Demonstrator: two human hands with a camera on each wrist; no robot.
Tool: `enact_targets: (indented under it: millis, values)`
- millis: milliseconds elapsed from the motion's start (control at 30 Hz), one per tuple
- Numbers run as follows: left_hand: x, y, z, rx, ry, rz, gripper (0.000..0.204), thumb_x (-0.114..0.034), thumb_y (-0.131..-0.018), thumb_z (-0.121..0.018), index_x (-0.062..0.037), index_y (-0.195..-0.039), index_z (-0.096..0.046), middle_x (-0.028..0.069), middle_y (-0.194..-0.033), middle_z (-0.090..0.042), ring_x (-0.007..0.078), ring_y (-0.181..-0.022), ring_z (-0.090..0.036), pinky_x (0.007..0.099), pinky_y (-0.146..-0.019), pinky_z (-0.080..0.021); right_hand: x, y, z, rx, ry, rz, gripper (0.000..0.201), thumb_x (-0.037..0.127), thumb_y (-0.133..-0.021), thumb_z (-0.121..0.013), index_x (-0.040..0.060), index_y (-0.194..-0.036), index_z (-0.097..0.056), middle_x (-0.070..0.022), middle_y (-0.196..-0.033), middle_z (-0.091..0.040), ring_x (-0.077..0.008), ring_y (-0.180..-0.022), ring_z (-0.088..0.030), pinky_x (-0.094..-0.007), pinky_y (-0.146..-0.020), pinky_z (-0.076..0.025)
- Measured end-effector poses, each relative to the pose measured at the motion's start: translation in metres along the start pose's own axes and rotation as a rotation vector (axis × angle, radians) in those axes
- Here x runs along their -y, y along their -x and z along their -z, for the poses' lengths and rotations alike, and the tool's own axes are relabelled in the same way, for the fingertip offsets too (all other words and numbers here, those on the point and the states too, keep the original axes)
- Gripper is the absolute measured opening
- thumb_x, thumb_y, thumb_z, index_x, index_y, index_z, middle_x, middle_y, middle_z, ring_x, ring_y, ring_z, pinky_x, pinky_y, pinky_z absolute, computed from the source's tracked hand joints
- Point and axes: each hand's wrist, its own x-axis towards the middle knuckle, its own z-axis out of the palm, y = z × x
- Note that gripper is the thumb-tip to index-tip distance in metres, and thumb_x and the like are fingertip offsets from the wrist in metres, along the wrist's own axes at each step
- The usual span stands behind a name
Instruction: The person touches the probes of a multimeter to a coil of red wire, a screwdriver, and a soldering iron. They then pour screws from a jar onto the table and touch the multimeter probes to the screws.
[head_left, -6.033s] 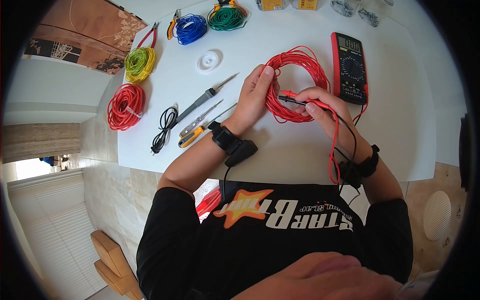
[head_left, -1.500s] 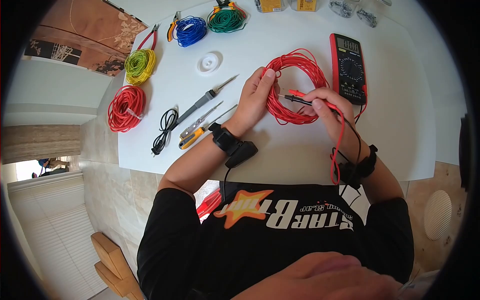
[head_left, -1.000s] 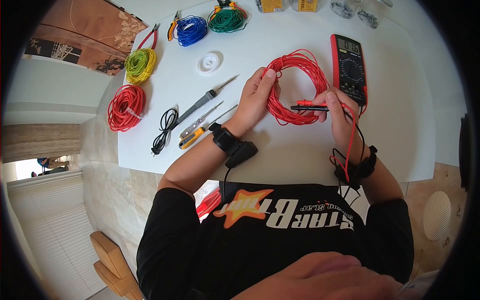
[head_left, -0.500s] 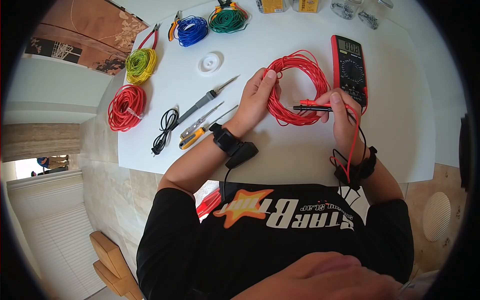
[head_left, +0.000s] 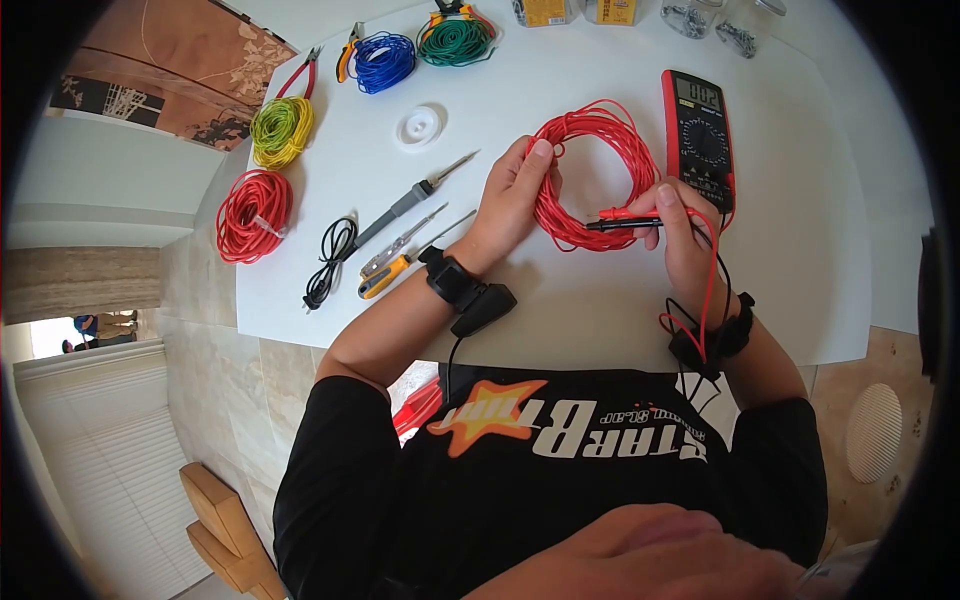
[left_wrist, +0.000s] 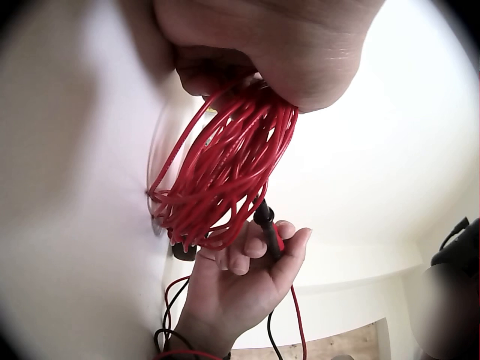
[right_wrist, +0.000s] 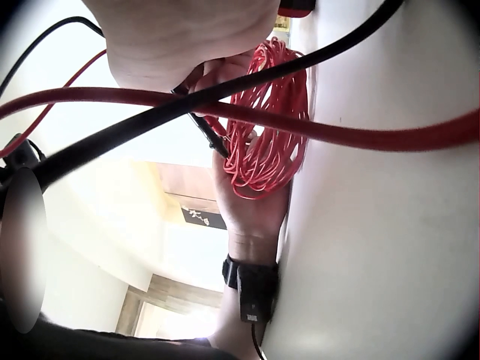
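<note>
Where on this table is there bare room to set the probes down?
Bare table lies right of the multimeter, and along the near edge between the two wrists. A smaller patch sits between the white spool and the red wire coil. The left side is crowded with a soldering iron and wire coils.

Home workbench — multimeter (head_left: 699,132), wire coils (head_left: 279,128).

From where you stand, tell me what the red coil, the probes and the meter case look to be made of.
Red coil: thin wire in glossy red plastic insulation, judging by its sheen and springy loops. Probes: matte moulded plastic bodies, one red, one black; the tips are too small to judge. Multimeter: black plastic face in a red, probably rubbery, surround.
</note>
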Motion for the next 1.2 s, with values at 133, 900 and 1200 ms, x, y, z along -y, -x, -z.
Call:
enact_targets:
  millis: [133, 900, 1200]
  values:
    - [-0.0004, 0.0, -0.0008, -0.001, 0.008, 0.001, 0.036, -0.039, -0.102, -0.045, -0.0038, -0.101, -0.054, -0.0001, -0.074, -0.051, 0.0063, -0.062, -0.046, 0.0227, -0.053, -0.038, -0.0012, 0.0, 0.0015, 0.019, 0.007, -0.03, 0.041, 0.031, -0.103, -0.041, 0.0009, -0.086, -0.063, -0.004, -0.076, -0.061, -0.0067, -0.063, -0.052, -0.0214, -0.056, -0.042]
    - [0.0004, 0.0001, 0.0, -0.009, -0.011, 0.007, 0.036, -0.038, -0.103, -0.044, -0.0034, -0.103, -0.054, 0.0, -0.072, -0.052, 0.006, -0.06, -0.045, 0.0225, -0.052, -0.038, -0.0001, 0.001, 0.0005, -0.104, -0.009, 0.019, 0.043, 0.028, -0.104, -0.036, 0.0029, -0.08, -0.061, -0.0009, -0.064, -0.055, -0.0044, -0.056, -0.045, -0.0198, -0.052, -0.037]
    - [-0.0001, 0.0004, -0.0005, -0.004, -0.01, 0.005, 0.037, -0.039, -0.103, -0.044, -0.0034, -0.103, -0.054, 0.0006, -0.073, -0.052, 0.006, -0.06, -0.045, 0.0225, -0.052, -0.038, -0.0049, 0.0001, -0.0006, -0.08, -0.019, 0.003, 0.042, 0.029, -0.104, -0.039, 0.0019, -0.082, -0.062, -0.0016, -0.066, -0.056, -0.0048, -0.056, -0.047, -0.0195, -0.053, -0.038]
